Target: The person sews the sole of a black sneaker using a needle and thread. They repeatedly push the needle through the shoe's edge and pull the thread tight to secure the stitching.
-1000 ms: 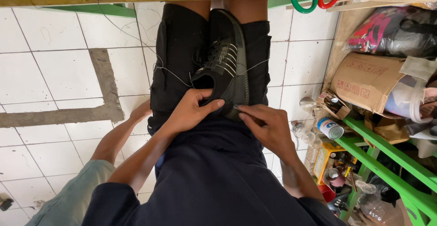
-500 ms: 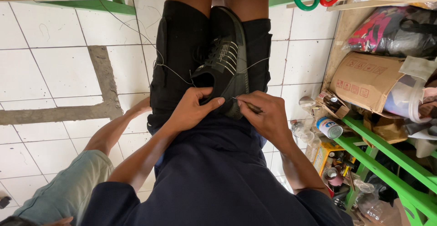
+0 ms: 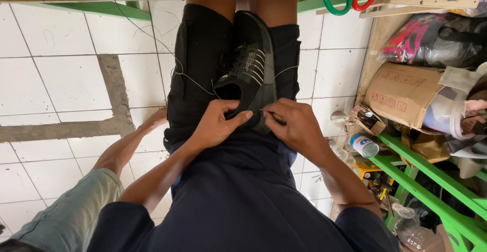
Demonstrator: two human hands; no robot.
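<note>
Your left hand [image 3: 219, 126] pinches the black lace-up sneaker's [image 3: 252, 72] heel; your right hand [image 3: 297, 127] grips a thin awl [image 3: 274, 116] against it, toe pointing up-frame.

A black sneaker [image 3: 251, 74] with pale laces lies on the person's lap, between the thighs, toe pointing away toward the knees and heel opening toward the body. It is tilted onto its side, upper facing left. A thin pale thread [image 3: 193, 82] runs slack from its heel area up and leftward. A slim awl [image 3: 274, 116] touches its heel edge.
</note>
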